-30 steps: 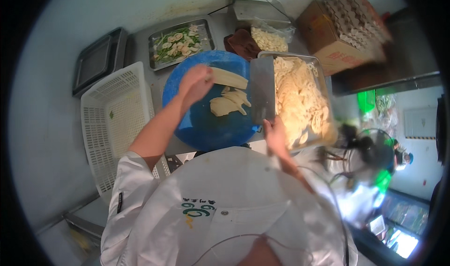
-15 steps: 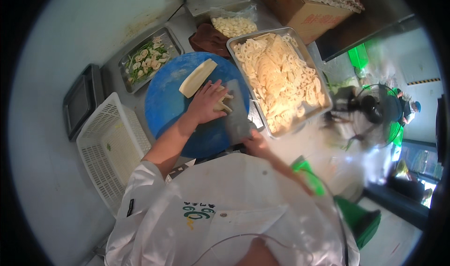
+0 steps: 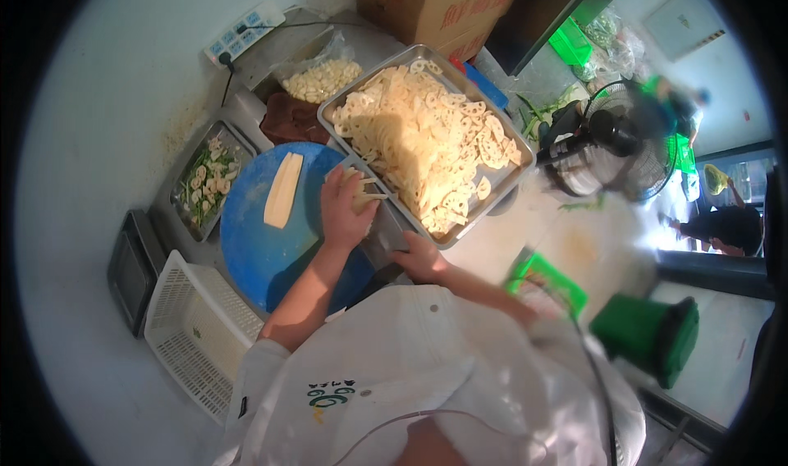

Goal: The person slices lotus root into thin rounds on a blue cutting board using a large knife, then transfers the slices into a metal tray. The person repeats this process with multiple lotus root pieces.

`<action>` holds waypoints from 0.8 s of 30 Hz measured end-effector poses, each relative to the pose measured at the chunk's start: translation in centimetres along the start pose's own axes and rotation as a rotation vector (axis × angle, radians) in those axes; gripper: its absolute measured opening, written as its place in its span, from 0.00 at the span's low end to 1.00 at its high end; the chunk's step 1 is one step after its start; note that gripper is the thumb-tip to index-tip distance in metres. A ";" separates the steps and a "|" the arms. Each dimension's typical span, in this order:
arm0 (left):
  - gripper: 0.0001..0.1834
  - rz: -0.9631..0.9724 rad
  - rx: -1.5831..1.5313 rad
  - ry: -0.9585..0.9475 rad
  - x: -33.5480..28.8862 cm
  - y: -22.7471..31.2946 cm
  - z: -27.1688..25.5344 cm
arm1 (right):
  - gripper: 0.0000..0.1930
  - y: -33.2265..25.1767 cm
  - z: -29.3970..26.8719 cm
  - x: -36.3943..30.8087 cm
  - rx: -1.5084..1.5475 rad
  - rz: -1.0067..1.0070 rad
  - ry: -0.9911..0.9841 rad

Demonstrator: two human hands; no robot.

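Note:
My left hand (image 3: 348,212) is curled over a small bunch of cut lotus root slices (image 3: 369,197) at the right edge of the round blue cutting board (image 3: 246,244). Under those slices lies the broad grey blade of a cleaver (image 3: 384,238). My right hand (image 3: 420,258) is closed around the cleaver's handle, which its fingers mostly hide. A pale length of lotus root (image 3: 283,190) rests on the board, apart from both hands. Just beyond the blade, a large metal tray (image 3: 526,156) holds a heap of sliced lotus root (image 3: 427,130).
At left are a metal tray (image 3: 176,194) of greens and slices, a white basket (image 3: 176,290) and dark trays (image 3: 131,261). Behind lie a brown cloth (image 3: 293,120), a bag of pale pieces (image 3: 322,80) and a carton (image 3: 435,11). A fan (image 3: 611,134) stands at right.
The lotus root slices, the cleaver and both hands have shifted from the board toward the large tray. The lotus root length stays on the board. The whole view has turned.

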State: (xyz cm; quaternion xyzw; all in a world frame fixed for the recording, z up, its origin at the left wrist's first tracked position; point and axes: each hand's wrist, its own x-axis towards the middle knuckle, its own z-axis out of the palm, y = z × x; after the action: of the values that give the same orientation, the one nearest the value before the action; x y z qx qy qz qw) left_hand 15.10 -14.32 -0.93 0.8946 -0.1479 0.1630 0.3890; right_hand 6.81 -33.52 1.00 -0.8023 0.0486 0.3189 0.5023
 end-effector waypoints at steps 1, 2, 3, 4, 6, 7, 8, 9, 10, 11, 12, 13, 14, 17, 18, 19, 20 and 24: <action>0.33 0.025 0.004 -0.019 1.5 0.8 0.7 | 0.18 0.2 -1.2 -0.1 0.056 -0.020 0.024; 0.33 0.045 0.009 -0.034 2.8 1.3 1.3 | 0.18 0.2 -2.1 0.0 0.108 -0.042 0.043; 0.32 0.039 0.006 -0.056 4.1 1.6 2.1 | 0.13 0.0 -3.0 0.1 0.249 0.000 0.051; 0.33 0.044 0.002 -0.079 5.6 2.0 3.0 | 0.12 -0.3 -4.0 0.3 0.276 -0.015 0.077; 0.33 0.056 -0.012 -0.129 8.8 2.8 4.9 | 0.10 -1.7 -6.7 0.5 0.331 -0.039 0.135; 0.33 0.063 0.003 -0.171 10.6 3.1 5.9 | 0.08 -3.0 -8.9 0.3 0.402 0.034 0.073; 0.33 0.070 0.017 -0.213 12.4 3.4 7.1 | 0.08 -2.5 -10.0 1.3 0.465 -0.005 0.078; 0.34 0.079 0.030 -0.255 14.2 3.6 8.3 | 0.08 -1.6 -10.9 2.7 0.528 -0.044 0.084; 0.33 0.096 0.066 -0.258 15.8 2.9 9.8 | 0.08 -1.1 -11.9 4.1 0.586 -0.083 0.077; 0.33 0.118 0.097 -0.263 17.5 2.1 11.4 | 0.07 -1.7 -13.2 4.7 0.622 -0.088 0.088; 0.33 0.141 0.128 -0.268 19.2 1.2 12.8 | 0.07 -1.8 -14.3 5.9 0.682 -0.065 0.057; 0.33 0.099 0.122 -0.318 20.9 0.7 14.1 | 0.07 -1.5 -15.4 7.5 0.740 -0.038 0.024; 0.34 0.071 0.115 -0.367 23.2 0.7 15.3 | 0.07 -1.8 -16.9 8.4 0.799 -0.021 0.002; 0.34 0.010 0.175 -0.501 29.7 -1.1 18.7 | 0.07 -1.7 -19.0 8.2 0.694 0.032 0.079; 0.34 -0.013 0.206 -0.542 31.2 -2.2 19.9 | 0.07 -1.1 -19.2 7.7 0.674 0.049 0.102; 0.34 -0.031 0.311 -0.633 32.5 -3.3 21.1 | 0.08 -0.1 -19.4 6.9 0.733 0.033 0.065; 0.34 -0.052 0.419 -0.724 33.5 -4.5 22.1 | 0.08 1.1 -19.4 5.7 0.793 0.018 0.023; 0.36 -0.035 0.541 -0.651 31.5 -5.4 25.1 | 0.12 6.1 -19.1 1.1 0.941 0.115 0.025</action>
State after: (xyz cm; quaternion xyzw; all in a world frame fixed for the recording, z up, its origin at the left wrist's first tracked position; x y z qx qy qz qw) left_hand 50.09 -33.80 -7.81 0.9716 -0.1996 -0.1018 0.0761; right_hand 14.04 -52.25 1.22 -0.4872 0.2384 0.2799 0.7921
